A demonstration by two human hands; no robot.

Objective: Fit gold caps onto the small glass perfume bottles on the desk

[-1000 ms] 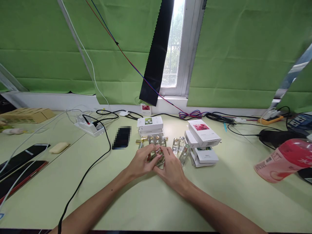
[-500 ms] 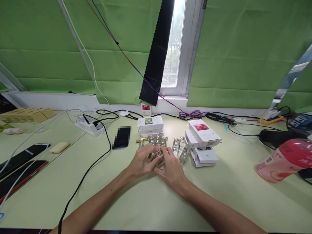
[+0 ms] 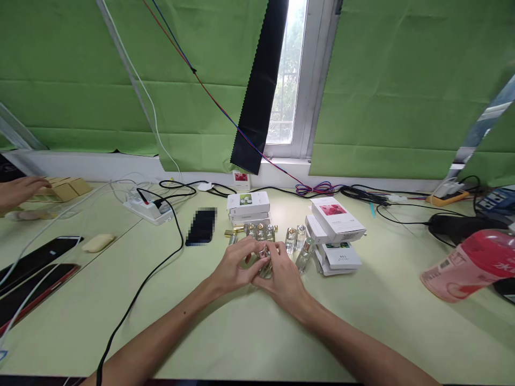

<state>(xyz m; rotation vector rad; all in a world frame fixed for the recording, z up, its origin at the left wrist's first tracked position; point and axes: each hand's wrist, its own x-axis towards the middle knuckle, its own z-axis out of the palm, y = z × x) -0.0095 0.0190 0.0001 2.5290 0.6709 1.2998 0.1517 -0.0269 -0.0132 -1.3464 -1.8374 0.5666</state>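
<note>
I am looking down at a pale green counter (image 3: pixel 249 332) with both of my bare hands meeting near its middle. My left hand (image 3: pixel 235 268) and my right hand (image 3: pixel 284 276) are cupping a small glass bottle (image 3: pixel 263 261) between them, fingers curled closed around it from both sides, so each grip is wrapping the bottle and keeping it steady just above the counter. The bottle is mostly hidden by my fingers, so I cannot tell whether its cap is on. Just behind my hands, more small glass bottles (image 3: pixel 295 241) are standing upright in a loose row, close enough to reach easily. White cartons (image 3: pixel 336 222) are lying stacked just to the right of them, and another white box (image 3: pixel 247 205) is sitting behind the row. A dark phone (image 3: pixel 201 228) is lying to the left, near a black cable (image 3: pixel 140 289). At the far left edge, another person's hand (image 3: pixel 20 190) is resting on cardboard boxes (image 3: pixel 66 187).
</note>
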